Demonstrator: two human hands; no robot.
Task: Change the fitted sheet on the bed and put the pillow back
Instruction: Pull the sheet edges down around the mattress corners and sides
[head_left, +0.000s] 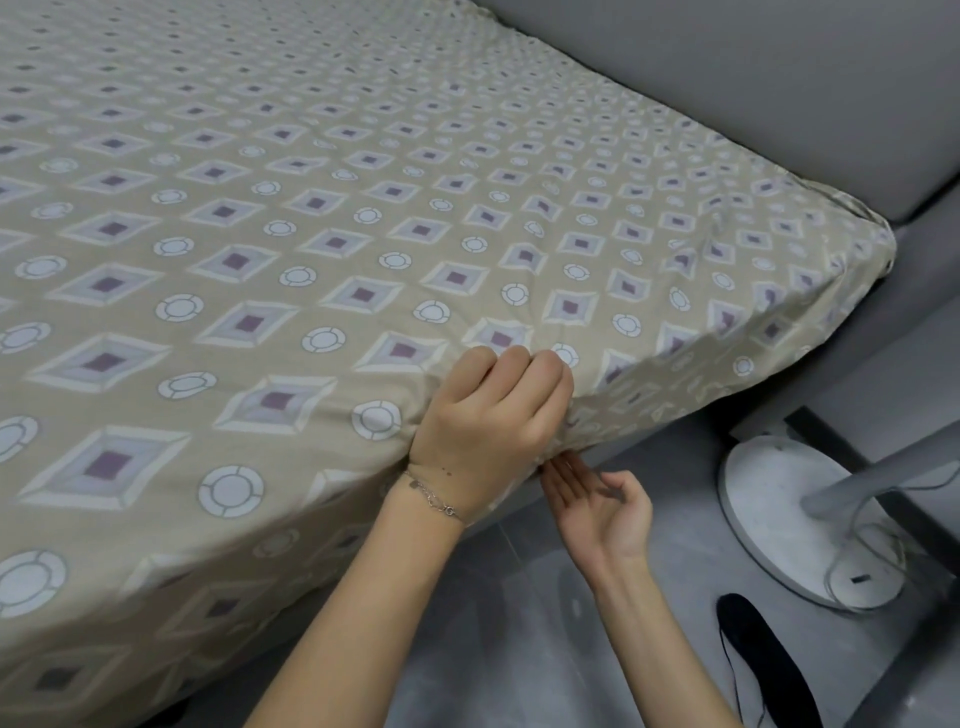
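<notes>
A beige fitted sheet with purple diamonds and white circles covers the mattress, stretched over the near right corner. My left hand, with a bracelet on the wrist, sits on the mattress's near edge with its fingers curled into the sheet. Just below it, my right hand is turned palm up, its straight fingertips touching the sheet's lower hem at the mattress side. No pillow is in view.
A grey padded headboard runs along the far right of the bed. On the grey tiled floor to the right stand a round white fan base with a grey pole and cable, and a black slipper.
</notes>
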